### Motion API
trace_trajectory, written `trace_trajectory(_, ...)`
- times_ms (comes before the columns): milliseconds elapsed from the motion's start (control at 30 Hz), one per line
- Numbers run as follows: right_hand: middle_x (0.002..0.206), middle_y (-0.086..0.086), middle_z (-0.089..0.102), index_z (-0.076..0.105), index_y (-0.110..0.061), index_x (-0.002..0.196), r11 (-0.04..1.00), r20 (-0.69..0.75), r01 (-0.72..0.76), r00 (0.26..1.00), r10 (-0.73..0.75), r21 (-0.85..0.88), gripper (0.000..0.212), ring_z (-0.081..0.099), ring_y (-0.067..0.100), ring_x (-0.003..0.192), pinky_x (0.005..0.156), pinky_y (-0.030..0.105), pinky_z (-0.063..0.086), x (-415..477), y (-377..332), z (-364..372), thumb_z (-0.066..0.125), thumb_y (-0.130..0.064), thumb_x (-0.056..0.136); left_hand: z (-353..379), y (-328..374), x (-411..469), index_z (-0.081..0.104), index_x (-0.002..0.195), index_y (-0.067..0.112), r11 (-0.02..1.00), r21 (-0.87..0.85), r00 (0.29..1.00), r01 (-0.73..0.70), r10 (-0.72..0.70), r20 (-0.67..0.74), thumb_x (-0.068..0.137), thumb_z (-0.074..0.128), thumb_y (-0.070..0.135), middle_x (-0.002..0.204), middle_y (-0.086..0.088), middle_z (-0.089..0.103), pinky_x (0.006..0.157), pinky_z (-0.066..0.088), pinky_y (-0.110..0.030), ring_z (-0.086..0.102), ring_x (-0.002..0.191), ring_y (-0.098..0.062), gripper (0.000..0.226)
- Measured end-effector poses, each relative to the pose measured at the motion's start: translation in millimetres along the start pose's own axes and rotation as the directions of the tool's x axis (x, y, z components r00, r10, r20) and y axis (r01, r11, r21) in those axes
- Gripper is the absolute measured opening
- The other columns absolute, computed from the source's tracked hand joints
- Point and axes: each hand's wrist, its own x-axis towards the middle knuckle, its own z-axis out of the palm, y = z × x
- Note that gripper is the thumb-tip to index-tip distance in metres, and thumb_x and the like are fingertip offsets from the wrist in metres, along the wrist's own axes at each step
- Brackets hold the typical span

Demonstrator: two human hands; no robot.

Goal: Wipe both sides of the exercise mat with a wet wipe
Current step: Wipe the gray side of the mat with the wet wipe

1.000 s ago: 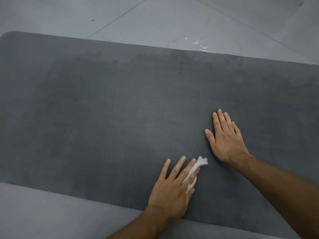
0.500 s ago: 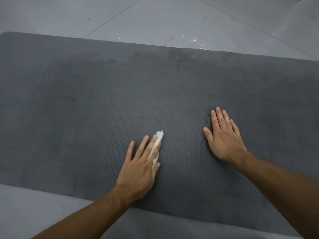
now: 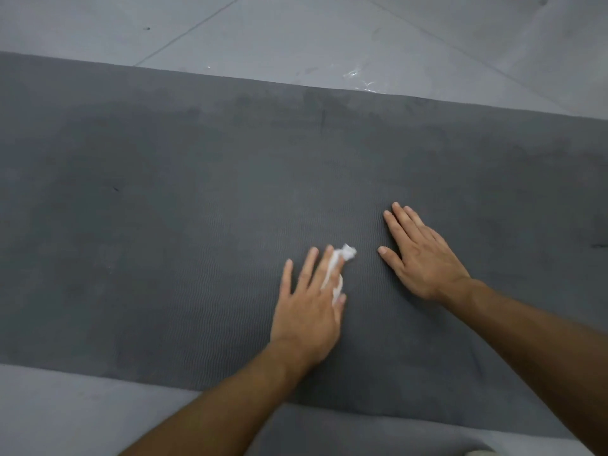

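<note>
Dark grey textured exercise mat [image 3: 197, 199]: left hand [image 3: 307, 312], fingers straight, presses crumpled white wet wipe [image 3: 340, 266] down; right hand [image 3: 424, 255] flat, released.

The left forearm [image 3: 214, 406] comes in bare from 6 o'clock, the right forearm [image 3: 543, 350] from 4 o'clock. The left hand [image 3: 306, 311] and right hand [image 3: 424, 258] are bare, with short nails.

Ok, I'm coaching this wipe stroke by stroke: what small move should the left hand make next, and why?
Probably slide the left hand, pressing the wet wipe, leftward along the mat: the right hand lies flat close on its right, and much mat lies to the left.
</note>
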Motion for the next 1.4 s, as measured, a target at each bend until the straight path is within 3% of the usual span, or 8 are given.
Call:
trace_trajectory(267, 0.173, -0.006, -0.003, 0.007, -0.023, 0.167, 0.995, -0.072, -0.104, 0.992, 0.104, 0.011, 0.073, -0.006, 0.011, 0.159, 0.129, 0.036, 0.011, -54.0, 43.9, 12.6, 0.008, -0.058, 0.103, -18.2, -21.0, 57.7, -0.004, 0.165, 0.021, 0.995, -0.002, 0.995, 0.1, -0.1, 0.007, 0.106, 0.015, 0.044, 0.173, 0.005, -0.013, 0.128, -0.003, -0.052, -0.011, 0.159, -0.02, 0.067)
trace_trajectory(533, 0.174, 0.004, 0.01, 0.02, -0.019, 0.165, 0.91, -0.16, -0.397, 0.897, 0.412, 0.118, 0.068, 0.009, 0.023, 0.16, 0.126, 0.046, 0.022, -105.6, 90.7, 27.2, 0.017, -0.055, 0.108, 25.1, 75.0, 17.1, 0.02, 0.165, 0.016, 0.937, 0.008, 0.937, -0.348, 0.348, 0.035, 0.104, 0.025, 0.041, 0.174, -0.001, 0.0, 0.127, 0.014, -0.054, 0.005, 0.16, -0.022, 0.066)
trace_trajectory(700, 0.173, 0.004, 0.013, 0.02, -0.019, 0.165, 0.915, -0.17, -0.396, 0.9, 0.402, 0.069, 0.071, 0.012, 0.024, 0.16, 0.124, 0.047, 0.027, -139.9, 106.7, 36.8, 0.017, -0.056, 0.105, 31.8, 96.3, 6.7, 0.026, 0.164, 0.018, 0.897, 0.048, 0.898, -0.44, 0.438, 0.036, 0.103, 0.031, 0.041, 0.174, 0.0, 0.009, 0.126, 0.01, -0.052, 0.012, 0.159, -0.022, 0.065)
trace_trajectory(833, 0.173, 0.003, 0.01, 0.017, -0.018, 0.165, 0.906, -0.18, -0.416, 0.888, 0.424, 0.081, 0.069, 0.007, 0.021, 0.16, 0.127, 0.042, 0.019, -139.9, 101.5, 41.7, 0.015, -0.053, 0.107, 16.5, 74.9, 47.8, 0.022, 0.165, 0.019, 0.938, 0.075, 0.941, -0.339, 0.339, 0.015, 0.105, 0.024, 0.041, 0.173, 0.002, 0.016, 0.127, 0.007, -0.052, 0.014, 0.159, -0.021, 0.063)
trace_trajectory(967, 0.173, 0.002, 0.01, 0.016, -0.017, 0.166, 0.901, -0.187, -0.425, 0.882, 0.433, 0.081, 0.067, 0.004, 0.019, 0.16, 0.128, 0.039, 0.014, -143.9, 97.8, 47.1, 0.018, -0.051, 0.108, -0.9, 58.2, 96.6, 0.005, 0.166, 0.02, 0.984, 0.033, 0.985, -0.174, 0.174, 0.019, 0.107, 0.016, 0.042, 0.174, 0.004, 0.001, 0.129, -0.001, -0.05, -0.004, 0.16, -0.02, 0.064)
trace_trajectory(1067, 0.174, 0.0, 0.007, 0.015, -0.018, 0.166, 0.892, -0.188, -0.442, 0.872, 0.453, 0.099, 0.067, 0.0, 0.016, 0.16, 0.129, 0.039, 0.01, -146.3, 92.1, 52.4, 0.017, -0.05, 0.108, -3.6, 62.6, 106.1, 0.004, 0.166, 0.019, 0.985, 0.017, 0.985, -0.174, 0.174, -0.006, 0.106, 0.019, 0.042, 0.174, 0.002, -0.002, 0.129, 0.002, -0.05, -0.004, 0.16, -0.022, 0.066)
trace_trajectory(1200, 0.174, -0.003, 0.003, 0.01, -0.021, 0.167, 0.881, -0.182, -0.457, 0.863, 0.472, 0.119, 0.066, -0.006, 0.012, 0.16, 0.128, 0.036, 0.001, -146.1, 89.3, 53.1, 0.013, -0.051, 0.108, 13.6, 91.8, 77.4, 0.01, 0.166, 0.015, 0.94, -0.018, 0.941, -0.34, 0.34, -0.001, 0.108, 0.032, 0.039, 0.174, 0.001, -0.003, 0.129, 0.007, -0.048, 0.0, 0.16, -0.024, 0.066)
trace_trajectory(1400, 0.174, -0.003, 0.005, 0.013, -0.021, 0.167, 0.876, -0.202, -0.467, 0.852, 0.483, 0.122, 0.065, -0.003, 0.012, 0.16, 0.129, 0.037, 0.005, -146.1, 88.6, 54.2, 0.016, -0.049, 0.108, 36.5, 130.9, 13.8, 0.019, 0.165, 0.015, 0.774, -0.002, 0.771, -0.633, 0.631, 0.088, 0.106, 0.034, 0.04, 0.174, -0.003, 0.002, 0.129, 0.011, -0.048, 0.007, 0.16, -0.024, 0.065)
